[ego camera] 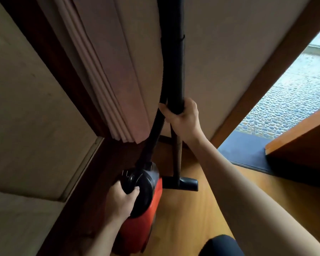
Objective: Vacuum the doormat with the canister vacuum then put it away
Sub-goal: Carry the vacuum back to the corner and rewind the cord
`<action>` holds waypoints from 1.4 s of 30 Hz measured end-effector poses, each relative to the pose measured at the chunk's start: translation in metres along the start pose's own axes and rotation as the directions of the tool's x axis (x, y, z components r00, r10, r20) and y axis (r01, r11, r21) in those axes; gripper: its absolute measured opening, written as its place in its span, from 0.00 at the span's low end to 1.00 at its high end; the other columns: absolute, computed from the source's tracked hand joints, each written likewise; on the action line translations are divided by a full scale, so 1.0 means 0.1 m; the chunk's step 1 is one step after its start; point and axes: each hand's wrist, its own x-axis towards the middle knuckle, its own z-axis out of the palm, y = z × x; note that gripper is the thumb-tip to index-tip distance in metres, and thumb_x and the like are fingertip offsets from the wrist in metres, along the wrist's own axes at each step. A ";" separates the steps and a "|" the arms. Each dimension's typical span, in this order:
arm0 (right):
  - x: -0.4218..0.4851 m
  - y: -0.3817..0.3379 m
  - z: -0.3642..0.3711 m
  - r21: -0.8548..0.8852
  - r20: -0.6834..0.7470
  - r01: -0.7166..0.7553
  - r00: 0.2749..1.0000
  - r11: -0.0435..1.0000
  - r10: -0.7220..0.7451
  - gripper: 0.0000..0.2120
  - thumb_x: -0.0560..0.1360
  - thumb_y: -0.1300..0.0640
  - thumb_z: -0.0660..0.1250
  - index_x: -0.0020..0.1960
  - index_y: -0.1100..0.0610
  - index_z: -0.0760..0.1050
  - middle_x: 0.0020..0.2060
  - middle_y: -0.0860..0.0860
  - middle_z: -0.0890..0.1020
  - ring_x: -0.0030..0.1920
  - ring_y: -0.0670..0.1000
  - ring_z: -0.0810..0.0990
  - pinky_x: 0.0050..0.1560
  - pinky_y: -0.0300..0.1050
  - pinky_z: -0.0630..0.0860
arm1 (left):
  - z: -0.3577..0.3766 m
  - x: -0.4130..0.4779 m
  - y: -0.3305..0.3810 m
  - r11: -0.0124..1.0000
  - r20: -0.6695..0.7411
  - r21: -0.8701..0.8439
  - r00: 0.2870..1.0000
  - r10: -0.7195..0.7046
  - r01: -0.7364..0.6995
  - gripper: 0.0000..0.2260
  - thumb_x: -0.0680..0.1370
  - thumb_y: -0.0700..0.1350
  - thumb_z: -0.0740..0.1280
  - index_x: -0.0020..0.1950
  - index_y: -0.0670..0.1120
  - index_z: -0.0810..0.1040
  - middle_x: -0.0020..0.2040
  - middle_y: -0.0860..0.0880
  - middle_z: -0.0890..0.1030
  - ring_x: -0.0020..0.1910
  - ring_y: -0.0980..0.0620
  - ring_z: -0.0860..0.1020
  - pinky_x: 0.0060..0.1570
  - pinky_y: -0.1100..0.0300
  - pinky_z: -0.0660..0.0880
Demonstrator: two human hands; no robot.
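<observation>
Red canister vacuum (137, 230) sits low beside the curtain (107, 71), left hand (118, 202) curled round its black end; right hand (183, 117) grips the upright wand (175, 71) above, doormat (244, 152) off right

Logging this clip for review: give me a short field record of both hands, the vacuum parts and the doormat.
left hand: grips black round end of the canister
right hand: grips the wand, near upright
hose: rises from the canister beside the wand
doormat: dark, to the right, apart from the vacuum
floor nozzle: down at the wood floor, clear of the doormat
</observation>
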 end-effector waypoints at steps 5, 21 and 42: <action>0.07 0.29 0.09 0.074 -0.044 0.041 0.998 0.996 -0.038 0.16 0.75 0.59 0.74 0.43 0.69 0.70 0.33 0.64 0.75 0.33 0.63 0.77 0.34 0.62 0.77 | 0.47 0.45 -0.47 1.000 0.057 -0.020 0.998 -0.022 0.023 0.07 0.73 0.46 0.73 0.47 0.45 0.79 0.37 0.44 0.81 0.26 0.48 0.78 0.20 0.60 0.72; 0.35 1.07 0.07 0.122 -0.037 0.145 0.989 0.982 -0.142 0.12 0.74 0.63 0.75 0.41 0.56 0.72 0.34 0.53 0.77 0.33 0.50 0.78 0.39 0.51 0.80 | 1.64 1.22 -1.28 0.993 0.170 -0.086 0.984 -0.060 0.076 0.11 0.75 0.47 0.70 0.51 0.40 0.77 0.32 0.46 0.76 0.17 0.52 0.71 0.21 0.62 0.69; 0.03 2.63 0.49 0.113 -0.120 -0.200 0.970 0.973 0.213 0.12 0.77 0.56 0.74 0.39 0.59 0.74 0.28 0.48 0.77 0.28 0.44 0.76 0.31 0.37 0.74 | 2.05 1.36 -1.32 0.977 0.092 0.093 0.979 0.182 -0.190 0.29 0.72 0.72 0.58 0.58 0.48 0.70 0.47 0.50 0.81 0.36 0.48 0.83 0.32 0.57 0.79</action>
